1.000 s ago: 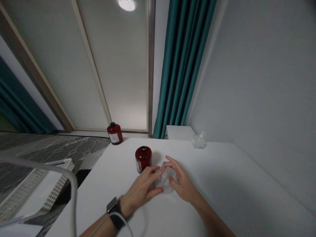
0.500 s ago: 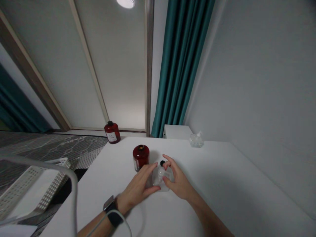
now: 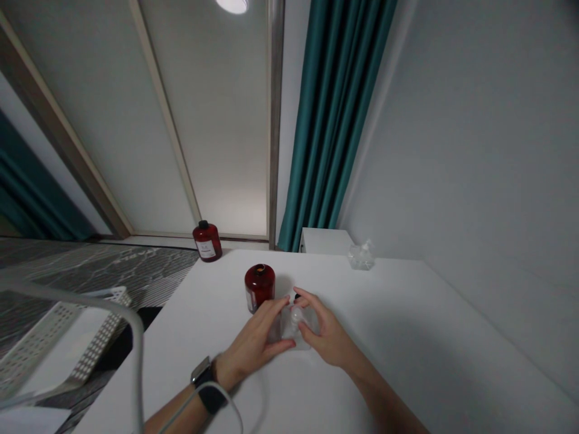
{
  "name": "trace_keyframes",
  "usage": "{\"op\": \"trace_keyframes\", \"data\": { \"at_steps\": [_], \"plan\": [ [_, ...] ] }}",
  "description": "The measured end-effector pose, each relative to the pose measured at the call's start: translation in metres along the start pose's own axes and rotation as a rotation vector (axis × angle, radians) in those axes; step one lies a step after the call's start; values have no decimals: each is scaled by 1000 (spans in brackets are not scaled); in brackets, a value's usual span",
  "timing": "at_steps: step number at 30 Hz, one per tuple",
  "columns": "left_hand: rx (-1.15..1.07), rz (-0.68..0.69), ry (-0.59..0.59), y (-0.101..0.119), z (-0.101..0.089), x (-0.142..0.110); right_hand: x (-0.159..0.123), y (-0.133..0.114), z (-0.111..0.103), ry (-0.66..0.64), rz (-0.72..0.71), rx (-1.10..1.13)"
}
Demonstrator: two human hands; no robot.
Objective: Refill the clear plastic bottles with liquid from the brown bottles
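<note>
A clear, squat bottle with a translucent top stands on the white table, between my hands. My left hand curves around its left side, thumb at the near edge and fingers at the far edge. At the top, the thumb and fingers of my right hand are closed around it from the right. A small black cap-like piece shows just behind, partly covered by my right fingers. Close to my left fingertips is a dark red bottle with an uncapped neck.
Another dark red bottle, black-capped and labelled, stands at the table's far left corner. A crumpled clear plastic item lies at the back right. A white cable and a perforated white basket are at left; a wall borders the right.
My right index finger has come down and inward, and my right fingers now cover more of the black piece. My left hand stays around the clear bottle.
</note>
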State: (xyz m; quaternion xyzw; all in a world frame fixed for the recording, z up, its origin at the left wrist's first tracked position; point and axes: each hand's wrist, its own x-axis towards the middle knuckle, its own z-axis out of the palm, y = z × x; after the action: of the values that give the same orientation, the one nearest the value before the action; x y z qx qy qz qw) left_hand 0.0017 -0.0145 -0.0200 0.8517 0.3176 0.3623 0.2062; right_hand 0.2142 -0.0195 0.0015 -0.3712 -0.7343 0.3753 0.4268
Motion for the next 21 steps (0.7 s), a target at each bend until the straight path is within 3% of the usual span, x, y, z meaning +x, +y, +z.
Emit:
{"op": "trace_keyframes", "data": {
  "at_steps": [4,10,21],
  "plan": [
    [-4,-22,5,0,1,-1,0,-5,-1,15,2,-55],
    [-29,-7,-17,1,-4,0,-1,-6,-11,-107,9,38],
    [3,-71,-14,7,0,-2,-2,-2,4,38,55,-21]
  ]
}}
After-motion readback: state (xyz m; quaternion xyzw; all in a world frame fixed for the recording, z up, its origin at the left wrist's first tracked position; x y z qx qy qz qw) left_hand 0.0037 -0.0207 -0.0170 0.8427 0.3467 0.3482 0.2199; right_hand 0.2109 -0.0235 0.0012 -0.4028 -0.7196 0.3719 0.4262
